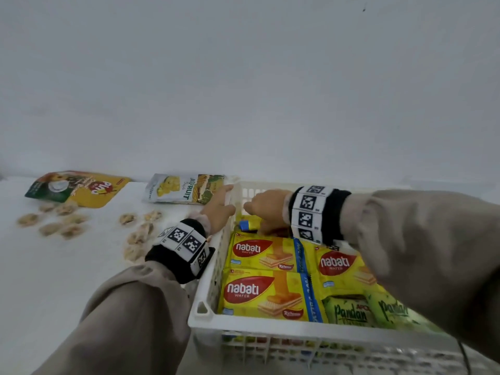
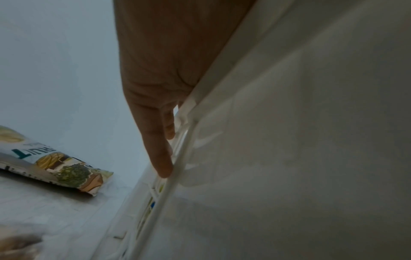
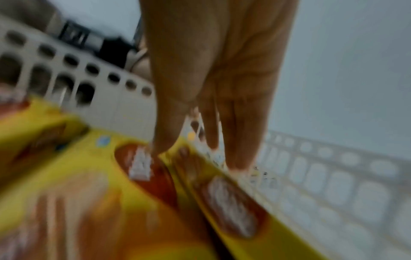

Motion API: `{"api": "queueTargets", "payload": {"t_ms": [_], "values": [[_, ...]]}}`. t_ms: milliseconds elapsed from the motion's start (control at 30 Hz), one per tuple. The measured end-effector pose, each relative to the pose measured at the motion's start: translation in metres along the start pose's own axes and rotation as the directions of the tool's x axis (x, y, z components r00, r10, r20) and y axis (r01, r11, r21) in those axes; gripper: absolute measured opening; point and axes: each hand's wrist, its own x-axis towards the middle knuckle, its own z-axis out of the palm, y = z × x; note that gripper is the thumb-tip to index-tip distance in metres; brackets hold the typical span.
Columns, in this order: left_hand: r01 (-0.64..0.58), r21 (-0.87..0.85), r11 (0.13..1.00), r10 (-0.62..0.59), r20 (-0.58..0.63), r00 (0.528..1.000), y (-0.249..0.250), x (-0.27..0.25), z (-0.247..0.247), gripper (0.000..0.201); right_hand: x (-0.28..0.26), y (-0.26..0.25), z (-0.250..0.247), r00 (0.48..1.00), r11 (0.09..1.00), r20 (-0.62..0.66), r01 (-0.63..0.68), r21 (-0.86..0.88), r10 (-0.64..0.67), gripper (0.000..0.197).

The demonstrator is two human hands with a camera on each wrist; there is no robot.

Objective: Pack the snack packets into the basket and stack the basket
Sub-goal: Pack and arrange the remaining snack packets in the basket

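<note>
Right hand (image 1: 266, 204) is down inside the white basket (image 1: 201, 311) at the far end, fingers (image 3: 240, 140) extended onto a yellow Nabati wafer packet (image 3: 233, 202) stood on edge by the far wall. Whether it grips the packet: cannot tell, the right wrist view is blurred. Left hand (image 1: 219, 209) is flat against the basket's left wall, fingers (image 2: 155, 140) straight, holding nothing. Basket sits on the white table (image 1: 54, 280), packed with flat Nabati packets (image 1: 263, 293) and green Pandan packets (image 1: 351, 311). Left of the basket, on the table: a fruit snack pouch (image 1: 185, 188), a yellow pouch (image 1: 78, 188), loose snack pieces (image 1: 135, 236).
</note>
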Motion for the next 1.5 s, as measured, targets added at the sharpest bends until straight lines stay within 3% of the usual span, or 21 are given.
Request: {"api": "queueTargets", "payload": {"t_ms": [133,267,467,567,767,1033,1233,1500], "values": [[0.0,-0.024,1.0,0.0,0.008,1.0,-0.001,0.001,0.0,0.059,0.003,0.021,0.003,0.984,0.963,0.181,-0.049,0.266,0.0,0.058],[0.006,-0.036,0.999,-0.005,0.015,1.0,-0.003,0.002,0.0,0.059,0.005,0.043,0.011,0.949,0.954,0.314,-0.117,0.274,0.026,0.065],[-0.011,-0.05,0.999,0.013,0.027,1.0,-0.004,0.004,-0.001,0.059,0.021,0.051,0.024,0.935,0.89,0.351,-0.121,0.439,-0.046,0.037],[-0.013,-0.067,0.998,0.015,0.036,0.999,-0.004,0.004,0.0,0.06,0.026,0.054,0.025,0.936,0.867,0.348,-0.124,0.482,-0.06,0.039],[-0.016,-0.064,0.998,0.019,0.036,0.999,-0.004,0.005,-0.001,0.06,0.027,0.05,0.022,0.965,0.931,0.248,-0.162,0.326,0.081,0.046],[-0.009,-0.06,0.998,0.012,0.05,0.999,-0.005,0.007,-0.001,0.06,0.036,0.037,0.019,0.96,0.997,0.27,-0.072,-0.016,0.074,0.075],[-0.011,-0.083,0.997,0.015,0.054,0.998,-0.005,0.008,-0.001,0.06,0.034,0.049,0.02,0.954,0.989,0.297,-0.018,0.145,-0.026,0.038],[-0.015,-0.08,0.997,0.019,0.048,0.999,-0.006,0.009,-0.001,0.06,0.046,0.042,0.026,0.951,0.998,0.305,0.041,0.05,-0.054,0.037]]}}
